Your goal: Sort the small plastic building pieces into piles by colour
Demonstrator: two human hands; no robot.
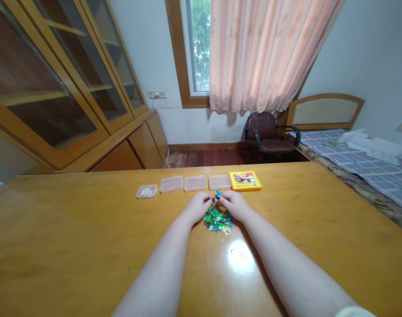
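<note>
A small heap of tiny coloured building pieces (pixel 217 221), mostly green, blue and yellow, lies on the wooden table (pixel 88 246). My left hand (pixel 197 207) and my right hand (pixel 233 204) meet just above the heap, fingers curled. Between their fingertips they pinch a small blue and dark piece (pixel 216 196). Both forearms reach in from the bottom of the view.
Beyond the hands stand several shallow clear plastic boxes (pixel 194 183) in a row and a yellow box (pixel 245 181). A glass-fronted wooden cabinet (pixel 71 97) is at the left, a dark chair (pixel 270 132) and a bed (pixel 369 163) at the right.
</note>
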